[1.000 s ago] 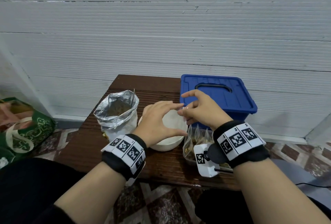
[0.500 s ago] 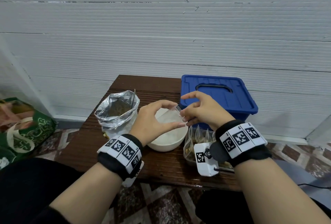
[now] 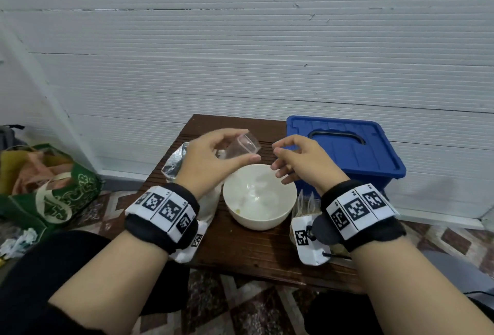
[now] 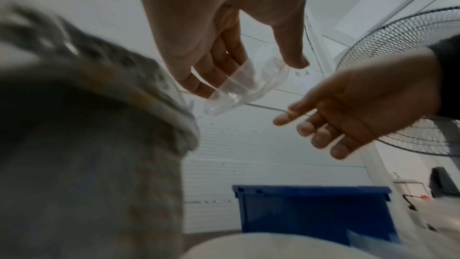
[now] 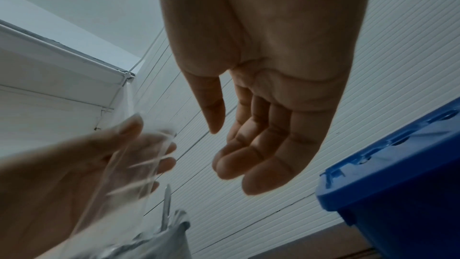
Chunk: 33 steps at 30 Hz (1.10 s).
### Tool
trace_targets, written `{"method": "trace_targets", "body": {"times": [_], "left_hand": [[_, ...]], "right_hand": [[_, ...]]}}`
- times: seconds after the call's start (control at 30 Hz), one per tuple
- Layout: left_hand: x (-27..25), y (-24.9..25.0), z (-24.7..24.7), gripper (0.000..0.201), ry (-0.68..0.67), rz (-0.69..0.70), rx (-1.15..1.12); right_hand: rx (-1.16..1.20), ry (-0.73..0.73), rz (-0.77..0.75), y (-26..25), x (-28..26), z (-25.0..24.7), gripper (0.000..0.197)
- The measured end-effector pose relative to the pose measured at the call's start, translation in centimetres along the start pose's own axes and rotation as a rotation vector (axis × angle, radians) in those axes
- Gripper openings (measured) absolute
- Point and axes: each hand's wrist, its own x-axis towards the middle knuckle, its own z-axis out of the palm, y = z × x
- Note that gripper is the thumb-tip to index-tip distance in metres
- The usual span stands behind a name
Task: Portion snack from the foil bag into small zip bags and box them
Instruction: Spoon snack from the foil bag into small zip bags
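My left hand (image 3: 213, 156) holds a small clear zip bag (image 3: 242, 148) between thumb and fingers, its mouth spread open, above the white bowl (image 3: 259, 217). The same zip bag (image 4: 245, 86) is empty in the left wrist view. My right hand (image 3: 294, 158) hovers just right of the bag with loosely curled fingers and holds nothing (image 5: 261, 141). The foil bag (image 3: 176, 162) stands behind my left hand, mostly hidden. The blue box (image 3: 344, 152) sits at the back right, lid on. Filled zip bags (image 3: 304, 206) lie under my right wrist.
A small dark wooden table (image 3: 240, 249) carries everything, close to a white panelled wall. A green shopping bag (image 3: 53, 190) sits on the tiled floor at the left. A fan (image 4: 410, 66) stands at the right.
Both hands rose from the bowl. My left hand lifted the clear zip bag and its mouth now stands open. My right hand let go of the bag and drew slightly away.
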Motion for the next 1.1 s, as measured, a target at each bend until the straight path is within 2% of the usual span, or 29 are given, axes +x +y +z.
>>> {"method": "trace_targets", "body": {"times": [0.17,0.27,0.33,0.47,0.53,0.6,0.67,0.8,0.9,1.1], "left_hand": [[1.6,-0.7,-5.0,0.036,0.155,-0.060,0.073],[2.3,-2.1,-7.7,0.032,0.202,-0.108,0.121],[2.7,-3.5,-8.9,0.031,0.185,-0.162,0.170],[2.9,-6.4,-10.0,0.054,0.062,-0.313,0.284],[2.6,-7.0,-9.9,0.044,-0.003,-0.347,0.244],[2.3,-7.1,-9.7,0.025,-0.042,-0.340,0.205],[2.1,-6.9,-9.5,0.020,-0.062,-0.319,0.157],[1.9,-7.0,-9.3,0.031,-0.065,-0.294,0.104],[1.7,-7.2,-8.8,0.039,-0.071,-0.294,0.086],[1.3,-7.4,-8.1,0.044,-0.040,-0.258,0.074]], "right_hand": [[-0.105,-0.035,-0.065,-0.2,0.7,2.8,0.007],[-0.188,-0.024,-0.109,-0.3,1.2,4.7,0.008],[-0.219,-0.017,-0.143,-0.5,1.7,5.9,0.012],[-0.248,0.002,-0.189,-0.8,2.5,7.5,0.031],[-0.240,0.019,-0.205,-0.8,2.9,8.1,0.037],[-0.235,0.044,-0.227,-0.8,3.4,8.6,0.037],[-0.246,0.074,-0.260,-0.8,3.8,9.1,0.030],[-0.280,0.154,-0.337,-0.5,4.1,9.7,0.010],[-0.379,0.159,-0.402,0.0,4.1,10.0,0.017],[-0.426,0.249,-0.670,0.5,3.6,10.0,0.016]]}}
